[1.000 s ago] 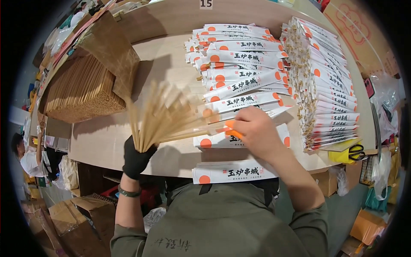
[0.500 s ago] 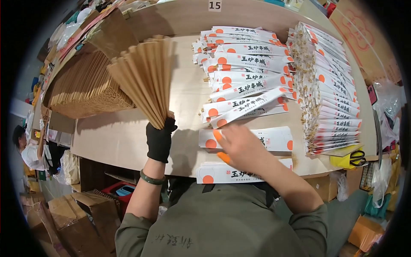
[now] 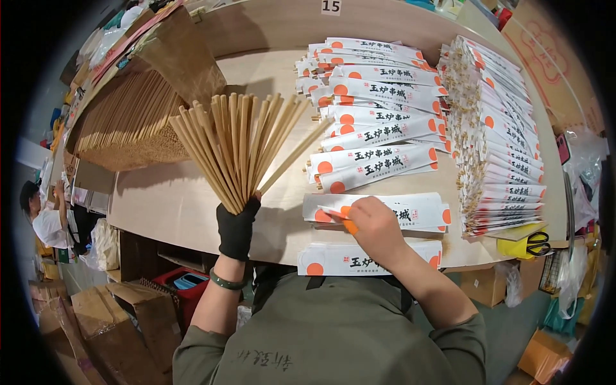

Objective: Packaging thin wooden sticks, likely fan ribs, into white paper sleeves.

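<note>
Over the pale desk [image 3: 154, 205], the left hand [image 3: 236, 232] clamps fanned chopsticks [image 3: 240, 147]; the right hand [image 3: 377, 226] touches paper sleeves [image 3: 427, 206], grip unclear. 2 sleeve piles [image 3: 385, 131] lie beyond; cardboard boxes [image 3: 96, 321] crowd the floor [image 3: 507, 324].

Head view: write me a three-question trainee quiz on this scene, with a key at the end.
1. What does the black-gloved left hand hold?
2. True or false: the right hand wears orange covers on some fingertips.
3. Where do the black-handled scissors lie?
A) inside the brown carton on the table
B) near the right end of the table
C) under the left hand

Key:
1. A fanned-out bundle of wooden sticks.
2. True.
3. B.
</note>
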`<act>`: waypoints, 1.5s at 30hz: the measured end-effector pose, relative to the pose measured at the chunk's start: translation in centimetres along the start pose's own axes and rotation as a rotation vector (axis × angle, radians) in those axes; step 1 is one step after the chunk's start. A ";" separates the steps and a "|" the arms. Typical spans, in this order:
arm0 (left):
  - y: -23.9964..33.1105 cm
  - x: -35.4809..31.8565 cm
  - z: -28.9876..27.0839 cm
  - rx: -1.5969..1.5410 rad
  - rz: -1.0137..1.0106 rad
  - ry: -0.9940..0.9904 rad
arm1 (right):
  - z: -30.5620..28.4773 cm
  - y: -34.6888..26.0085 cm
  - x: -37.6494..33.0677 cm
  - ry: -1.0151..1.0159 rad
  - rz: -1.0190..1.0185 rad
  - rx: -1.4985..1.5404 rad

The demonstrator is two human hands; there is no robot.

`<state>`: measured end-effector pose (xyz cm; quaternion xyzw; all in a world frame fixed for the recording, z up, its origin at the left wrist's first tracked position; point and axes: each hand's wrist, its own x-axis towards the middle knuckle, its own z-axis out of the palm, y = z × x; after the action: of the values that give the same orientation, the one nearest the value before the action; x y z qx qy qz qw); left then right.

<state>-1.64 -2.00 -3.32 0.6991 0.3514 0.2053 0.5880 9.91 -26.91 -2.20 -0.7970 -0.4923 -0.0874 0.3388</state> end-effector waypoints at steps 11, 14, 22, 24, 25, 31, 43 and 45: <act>2.4 0.9 -5.3 0.309 0.168 -0.309 | -5.3 1.9 3.1 -0.024 0.563 0.613; 3.5 1.4 -5.6 0.505 0.258 -0.361 | -5.9 1.9 3.5 -0.103 0.224 0.258; 4.1 0.8 6.6 -0.681 0.235 -0.275 | -0.7 -1.4 7.4 -0.008 -0.243 -0.151; 3.2 1.8 4.3 -0.399 0.094 -0.184 | -1.1 -0.7 6.5 0.026 -0.217 -0.163; 2.6 1.8 3.1 -0.390 0.041 -0.140 | -1.5 -0.5 5.6 0.058 -0.192 -0.166; 0.2 1.6 1.2 -0.160 0.042 0.020 | -0.9 0.1 0.3 -0.318 -0.272 -0.248; -0.4 0.4 -2.7 0.241 0.162 0.077 | -1.7 0.7 1.5 -0.026 0.110 0.097; 0.3 -0.2 -3.0 0.225 0.215 0.075 | -2.3 1.4 2.1 0.041 0.571 0.594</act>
<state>-3.77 -0.16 -2.37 0.7860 0.3171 0.2521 0.4671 12.57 -27.20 -0.10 -0.7673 -0.2483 0.1402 0.5744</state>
